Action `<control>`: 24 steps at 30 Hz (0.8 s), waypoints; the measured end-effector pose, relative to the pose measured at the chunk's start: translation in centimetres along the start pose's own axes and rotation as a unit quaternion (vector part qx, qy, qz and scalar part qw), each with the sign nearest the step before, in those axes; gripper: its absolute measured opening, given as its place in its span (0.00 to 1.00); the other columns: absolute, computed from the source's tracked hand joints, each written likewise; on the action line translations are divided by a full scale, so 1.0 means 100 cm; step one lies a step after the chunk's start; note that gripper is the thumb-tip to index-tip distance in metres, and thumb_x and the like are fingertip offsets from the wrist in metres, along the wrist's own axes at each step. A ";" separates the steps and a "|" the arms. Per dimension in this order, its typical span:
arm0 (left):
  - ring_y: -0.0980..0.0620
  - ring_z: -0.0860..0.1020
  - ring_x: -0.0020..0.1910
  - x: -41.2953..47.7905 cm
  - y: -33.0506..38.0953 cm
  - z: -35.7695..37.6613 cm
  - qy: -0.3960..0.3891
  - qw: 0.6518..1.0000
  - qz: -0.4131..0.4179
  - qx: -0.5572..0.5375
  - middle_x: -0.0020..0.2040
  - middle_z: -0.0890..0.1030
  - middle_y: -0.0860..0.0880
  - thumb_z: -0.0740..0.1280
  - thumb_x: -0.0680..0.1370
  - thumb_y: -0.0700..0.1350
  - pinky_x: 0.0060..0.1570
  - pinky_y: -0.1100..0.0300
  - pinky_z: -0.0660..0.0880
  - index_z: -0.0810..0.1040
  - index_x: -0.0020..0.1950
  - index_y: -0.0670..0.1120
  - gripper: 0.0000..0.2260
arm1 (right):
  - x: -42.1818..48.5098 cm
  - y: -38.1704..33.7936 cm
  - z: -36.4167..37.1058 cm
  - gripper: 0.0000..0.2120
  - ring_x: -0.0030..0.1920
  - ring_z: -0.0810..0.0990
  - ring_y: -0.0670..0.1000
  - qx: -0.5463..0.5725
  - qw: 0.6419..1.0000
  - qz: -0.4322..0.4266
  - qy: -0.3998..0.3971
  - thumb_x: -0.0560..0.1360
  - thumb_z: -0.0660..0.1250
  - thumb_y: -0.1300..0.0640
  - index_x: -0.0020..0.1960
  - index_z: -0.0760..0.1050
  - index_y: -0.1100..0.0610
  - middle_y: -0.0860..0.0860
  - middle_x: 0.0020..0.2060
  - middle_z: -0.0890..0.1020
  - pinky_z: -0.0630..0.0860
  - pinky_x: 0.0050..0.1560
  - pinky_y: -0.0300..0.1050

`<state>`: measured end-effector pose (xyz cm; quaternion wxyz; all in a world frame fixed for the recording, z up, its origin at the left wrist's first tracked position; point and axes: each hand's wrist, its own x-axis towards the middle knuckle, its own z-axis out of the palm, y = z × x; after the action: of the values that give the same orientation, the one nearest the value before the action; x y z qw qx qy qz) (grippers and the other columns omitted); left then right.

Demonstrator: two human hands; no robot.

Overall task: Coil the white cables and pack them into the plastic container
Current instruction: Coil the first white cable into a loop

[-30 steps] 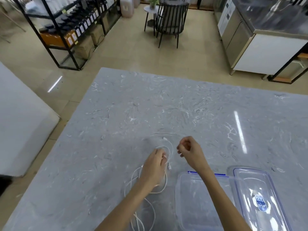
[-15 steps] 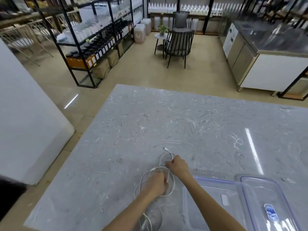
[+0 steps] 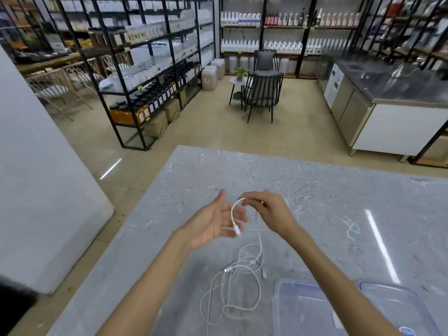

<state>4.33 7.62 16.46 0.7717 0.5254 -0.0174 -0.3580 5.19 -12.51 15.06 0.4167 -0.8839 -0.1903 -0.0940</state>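
Both hands are raised above the grey marble table (image 3: 339, 202). My right hand (image 3: 271, 212) pinches one white cable (image 3: 233, 214) near its end; the cable arcs down in front of my left palm to a plug. My left hand (image 3: 213, 224) is spread, palm up, fingers apart, right behind that cable; whether it touches the cable is unclear. A loose tangle of white cables (image 3: 238, 282) lies on the table below the hands. The clear plastic container (image 3: 298, 309) sits at the lower right, partly behind my right forearm.
The container's clear lid (image 3: 397, 304) with blue trim lies to the right of the container. Beyond the table's far edge are floor, black shelving racks (image 3: 150, 69), a dark chair (image 3: 263, 93) and a steel counter (image 3: 388, 93). A white block stands at the left.
Both hands have lifted off the cable pile on the table, and the right hand has drawn one cable end up with it. The left hand has opened. The view tilted upward.
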 end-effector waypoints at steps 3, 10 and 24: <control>0.49 0.78 0.32 -0.010 0.061 0.026 -0.032 0.991 0.064 0.114 0.34 0.76 0.49 0.61 0.82 0.48 0.34 0.58 0.77 0.79 0.48 0.41 0.12 | 0.035 -0.032 -0.032 0.08 0.38 0.74 0.40 -0.028 0.998 -0.054 0.018 0.78 0.66 0.57 0.49 0.81 0.46 0.42 0.43 0.86 0.68 0.43 0.27; 0.53 0.77 0.33 -0.040 0.172 0.085 -0.055 0.943 0.279 0.174 0.32 0.72 0.51 0.54 0.84 0.38 0.37 0.59 0.78 0.73 0.49 0.41 0.10 | 0.052 -0.031 -0.039 0.13 0.31 0.77 0.43 0.022 0.992 0.121 -0.036 0.76 0.63 0.62 0.40 0.78 0.46 0.44 0.33 0.83 0.77 0.33 0.41; 0.55 0.75 0.39 0.006 0.059 0.076 0.080 0.898 0.242 0.359 0.53 0.76 0.43 0.59 0.83 0.38 0.32 0.65 0.74 0.77 0.44 0.41 0.11 | 0.049 -0.018 -0.068 0.10 0.38 0.84 0.52 0.269 0.946 0.171 0.053 0.79 0.67 0.58 0.52 0.79 0.66 0.61 0.40 0.84 0.83 0.46 0.46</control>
<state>4.88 2.35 24.53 0.5926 0.7729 -0.2098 -0.0863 8.86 -15.46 22.25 0.6585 -0.7518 -0.0321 -0.0128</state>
